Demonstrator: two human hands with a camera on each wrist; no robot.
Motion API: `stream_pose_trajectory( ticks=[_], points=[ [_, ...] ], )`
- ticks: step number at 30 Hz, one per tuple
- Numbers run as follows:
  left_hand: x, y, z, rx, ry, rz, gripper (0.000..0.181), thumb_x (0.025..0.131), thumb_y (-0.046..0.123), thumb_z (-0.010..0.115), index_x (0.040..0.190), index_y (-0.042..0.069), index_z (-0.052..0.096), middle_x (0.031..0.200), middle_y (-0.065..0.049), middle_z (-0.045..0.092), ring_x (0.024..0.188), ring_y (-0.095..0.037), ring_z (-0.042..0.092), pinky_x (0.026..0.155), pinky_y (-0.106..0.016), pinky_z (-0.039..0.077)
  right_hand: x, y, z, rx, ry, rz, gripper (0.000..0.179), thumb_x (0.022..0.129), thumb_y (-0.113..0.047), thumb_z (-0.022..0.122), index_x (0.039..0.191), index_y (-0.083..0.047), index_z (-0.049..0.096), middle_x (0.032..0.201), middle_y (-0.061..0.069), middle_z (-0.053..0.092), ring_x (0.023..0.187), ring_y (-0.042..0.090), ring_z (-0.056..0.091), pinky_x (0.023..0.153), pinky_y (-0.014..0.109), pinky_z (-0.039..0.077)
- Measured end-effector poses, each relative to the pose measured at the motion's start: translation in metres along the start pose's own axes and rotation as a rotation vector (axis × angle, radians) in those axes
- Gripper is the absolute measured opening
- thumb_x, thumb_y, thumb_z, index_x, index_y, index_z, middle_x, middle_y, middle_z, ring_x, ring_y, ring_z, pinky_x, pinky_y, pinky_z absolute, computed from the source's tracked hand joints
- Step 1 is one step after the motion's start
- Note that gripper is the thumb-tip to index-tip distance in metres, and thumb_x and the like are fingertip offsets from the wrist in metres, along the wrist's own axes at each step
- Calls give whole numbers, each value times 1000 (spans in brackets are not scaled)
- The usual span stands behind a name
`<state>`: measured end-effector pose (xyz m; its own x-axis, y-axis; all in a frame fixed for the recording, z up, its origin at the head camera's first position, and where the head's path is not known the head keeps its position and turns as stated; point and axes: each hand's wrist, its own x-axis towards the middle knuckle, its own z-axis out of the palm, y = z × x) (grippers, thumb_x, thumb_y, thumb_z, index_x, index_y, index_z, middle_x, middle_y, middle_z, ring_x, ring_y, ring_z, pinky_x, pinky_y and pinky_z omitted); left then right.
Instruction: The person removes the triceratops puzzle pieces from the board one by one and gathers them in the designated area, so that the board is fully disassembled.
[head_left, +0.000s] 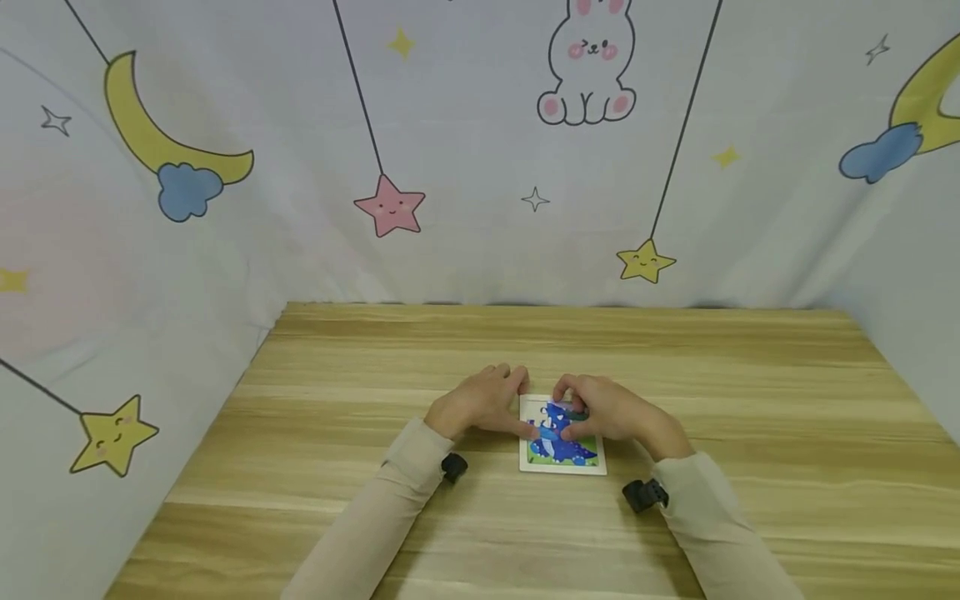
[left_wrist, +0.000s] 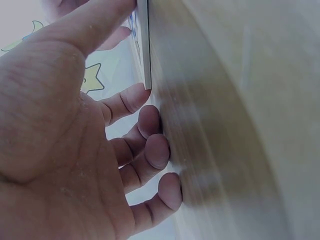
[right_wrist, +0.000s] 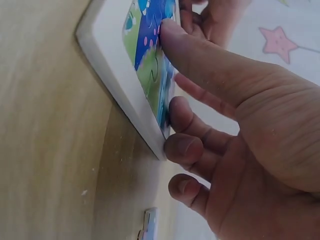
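Head view: a puzzle tray (head_left: pixel 562 470) lies flat on the table (head_left: pixel 360 467), between the hands and a little right of centre. Most of a blue dinosaur (head_left: pixel 573 454) shows inside it, body and feet complete as far as they can be seen. Towards the far left corner a pale patch (head_left: pixel 532 411) looks bare, so I judge the assembly well along but unfinished. The far right corner lies partly behind the right hand (head_left: pixel 613 408), so I cannot tell whether it is filled. The left hand (head_left: pixel 486 404) sets its thumb on the tray's left side, its other fingers reaching to the far corner; neither hand is clenched. Both thumbs come down near the dinosaur's middle, apparently pressing.

Left wrist view: the thumb stretches over the tray, seen edge-on, while the index fingertip touches its corner. The other fingers bend loosely, tips on or close to the table, and grasp nothing.

Right wrist view: the thumb presses on joined pieces (right_wrist: pixel 151 37), and the fingers curve beside the tray's edge without a plain grip. The near pieces look seated, with seams closed. A loose piece (right_wrist: pixel 150 223) lies on the table, apart from the tray; at least that one seems left to place.
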<state>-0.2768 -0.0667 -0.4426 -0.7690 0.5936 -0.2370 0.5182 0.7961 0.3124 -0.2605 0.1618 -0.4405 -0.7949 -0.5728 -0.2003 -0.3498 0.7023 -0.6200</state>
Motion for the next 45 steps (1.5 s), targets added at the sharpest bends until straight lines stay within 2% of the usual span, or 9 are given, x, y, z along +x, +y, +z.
stream_pose_trajectory(
  ticks=[6, 19, 26, 34, 39, 45],
  points=[
    [1, -1, 2, -1, -4, -5, 61, 80, 58, 77, 113, 17, 48, 98, 0, 48, 88, -17, 46, 76, -30, 42, 0, 3, 3, 7, -5, -34, 31, 87, -16, 79, 110, -8, 59, 88, 4, 51, 83, 19, 47, 74, 33, 41],
    [0, 0, 2, -12, -4, -2, 60, 80, 57, 78, 113, 17, 48, 97, -1, 48, 87, -18, 46, 74, -31, 41, 1, 4, 4, -31, 1, -19, 40, 88, -18, 79, 121, -10, 59, 88, 2, 53, 81, 18, 50, 74, 34, 42],
    [-1, 0, 2, -13, -8, -8, 61, 80, 58, 77, 114, 16, 48, 98, 0, 48, 89, -17, 46, 76, -31, 42, -1, 1, 2, -51, 36, -6, 32, 87, -13, 79, 117, -9, 67, 88, -2, 58, 81, 15, 52, 74, 33, 46],
    [1, -1, 3, -12, -10, 1, 59, 81, 58, 77, 112, 17, 47, 98, 0, 47, 88, -17, 46, 75, -30, 41, -2, -8, 1, -137, 92, -12, 28, 86, -14, 81, 112, -8, 74, 82, -6, 59, 76, 13, 51, 69, 31, 43],
    [1, 0, 1, 2, -16, -19, 61, 81, 59, 77, 114, 18, 46, 101, 0, 48, 90, -18, 47, 77, -30, 42, 1, -7, 4, -111, 103, 8, 29, 85, -17, 82, 111, -10, 71, 83, -4, 59, 78, 14, 52, 72, 33, 44],
    [1, 0, 0, 5, -14, -25, 61, 80, 59, 77, 114, 18, 47, 102, 0, 49, 92, -18, 47, 79, -31, 43, 5, 2, 6, -37, 65, -35, 30, 87, -16, 80, 109, -8, 62, 86, 0, 56, 81, 16, 52, 75, 32, 44]
  ],
)
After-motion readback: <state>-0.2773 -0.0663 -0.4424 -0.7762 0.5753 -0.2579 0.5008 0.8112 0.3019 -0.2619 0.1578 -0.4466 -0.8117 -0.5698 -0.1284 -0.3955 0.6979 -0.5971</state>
